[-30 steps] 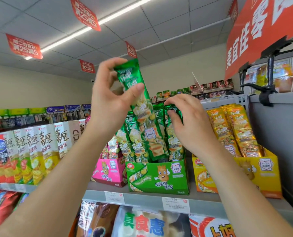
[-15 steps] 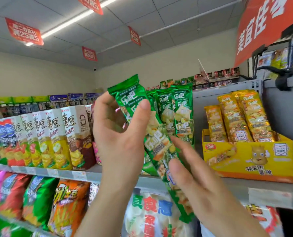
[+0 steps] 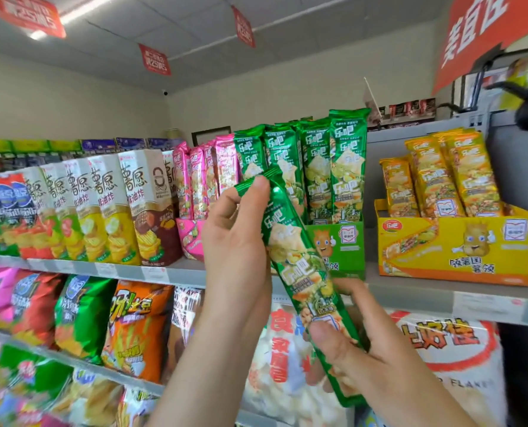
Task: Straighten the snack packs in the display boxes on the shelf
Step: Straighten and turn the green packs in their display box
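I hold one long green snack pack (image 3: 299, 266) tilted in front of the shelf, away from its box. My left hand (image 3: 236, 241) pinches the pack's top end between thumb and fingers. Lower down, my right hand (image 3: 355, 343) grips its bottom end, thumb across the front. Behind it the green display box (image 3: 341, 245) holds several green packs (image 3: 330, 167) standing upright. A pink display box (image 3: 192, 238) with pink packs (image 3: 201, 177) stands to its left, and a yellow display box (image 3: 459, 248) with leaning yellow packs (image 3: 441, 177) to its right.
Tall crisp cartons (image 3: 102, 208) line the same grey shelf (image 3: 441, 297) on the left. Bags of crisps (image 3: 81, 315) fill the lower shelves. A grey upright panel (image 3: 521, 186) bounds the right end. Red signs (image 3: 153, 58) hang from the ceiling.
The green pack has come down from above the box to in front of the shelf edge. My right hand left the packs in the box and took the pack's lower end.
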`<state>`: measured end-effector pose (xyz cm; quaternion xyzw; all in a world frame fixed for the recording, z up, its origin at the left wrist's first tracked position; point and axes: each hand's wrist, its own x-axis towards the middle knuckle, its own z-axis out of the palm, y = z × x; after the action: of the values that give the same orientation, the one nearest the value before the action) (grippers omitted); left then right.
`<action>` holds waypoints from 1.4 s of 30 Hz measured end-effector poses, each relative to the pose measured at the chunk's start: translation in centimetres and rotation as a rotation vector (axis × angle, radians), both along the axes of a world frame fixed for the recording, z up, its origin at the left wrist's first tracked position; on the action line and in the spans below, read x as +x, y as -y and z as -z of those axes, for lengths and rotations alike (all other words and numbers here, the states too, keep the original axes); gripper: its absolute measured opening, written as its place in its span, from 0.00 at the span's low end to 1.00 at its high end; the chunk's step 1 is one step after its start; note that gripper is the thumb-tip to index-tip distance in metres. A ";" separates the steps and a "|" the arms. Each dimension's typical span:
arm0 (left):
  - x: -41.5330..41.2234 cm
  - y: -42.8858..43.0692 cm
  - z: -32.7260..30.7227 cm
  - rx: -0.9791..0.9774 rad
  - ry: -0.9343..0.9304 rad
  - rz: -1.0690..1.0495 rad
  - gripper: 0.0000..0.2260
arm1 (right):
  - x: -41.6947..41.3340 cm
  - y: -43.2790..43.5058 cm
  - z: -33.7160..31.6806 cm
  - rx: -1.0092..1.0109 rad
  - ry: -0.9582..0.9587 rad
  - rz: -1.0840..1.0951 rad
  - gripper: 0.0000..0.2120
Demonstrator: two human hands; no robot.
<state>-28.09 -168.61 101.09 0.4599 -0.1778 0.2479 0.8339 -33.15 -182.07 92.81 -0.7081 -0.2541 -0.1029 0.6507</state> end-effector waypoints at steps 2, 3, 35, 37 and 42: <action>-0.1 -0.1 0.2 -0.014 -0.010 0.025 0.11 | -0.5 0.0 0.1 0.050 -0.050 -0.061 0.21; -0.3 -0.2 0.1 -0.022 -0.008 0.045 0.10 | -0.6 -0.1 0.2 0.090 -0.074 -0.102 0.23; -2.0 -0.7 5.6 0.159 -0.059 0.094 0.18 | -2.6 -3.7 2.6 0.180 -0.105 0.090 0.16; -2.6 -0.1 6.6 0.241 -0.033 0.128 0.15 | -2.5 -3.8 2.5 0.216 -0.081 0.116 0.17; -3.6 0.2 8.0 0.377 -0.011 0.105 0.18 | -2.7 -3.6 2.3 0.277 -0.079 0.162 0.13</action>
<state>-31.68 -168.79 93.11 0.5995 -0.2403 0.1641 0.7456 -35.88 -178.46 90.50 -0.6332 -0.1540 -0.1611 0.7412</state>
